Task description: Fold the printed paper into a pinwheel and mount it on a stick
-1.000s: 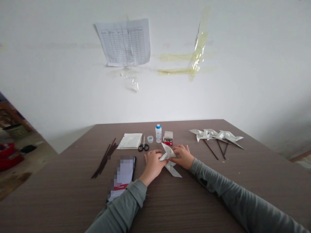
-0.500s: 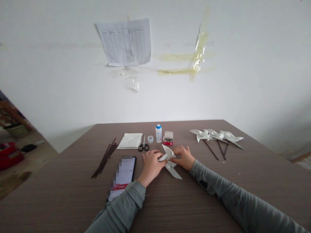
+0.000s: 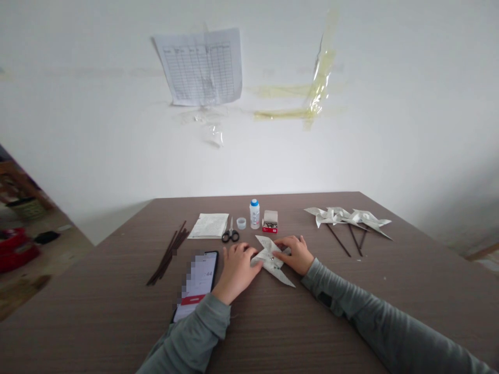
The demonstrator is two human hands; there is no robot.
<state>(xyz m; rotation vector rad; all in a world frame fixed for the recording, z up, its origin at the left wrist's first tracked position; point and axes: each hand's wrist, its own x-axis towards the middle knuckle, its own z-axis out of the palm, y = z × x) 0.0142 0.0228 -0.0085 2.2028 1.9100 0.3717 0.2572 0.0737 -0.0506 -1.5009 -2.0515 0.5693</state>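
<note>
A pinwheel folded from printed paper lies on the table between my hands, its pointed blades spread out. My left hand pinches its left blade, thumb at the near side and the other fingers curved. From the right, my right hand grips the pinwheel near its middle, where a small shiny spot shows. My fingers cover part of the right blade. Just beyond are a red box of small pins, a white bottle with a blue cap and a small clear cup.
Black-handled scissors lie beside a stack of printed paper. Dark thin sticks lie to the left. A phone lies by my left forearm. Several paper pinwheels on sticks rest at the right. A white wall stands behind the table.
The pinwheel has turned slightly and sits flatter, its upper blade now further left. My left hand has shifted a little to the left; my right hand stays about where it was.
</note>
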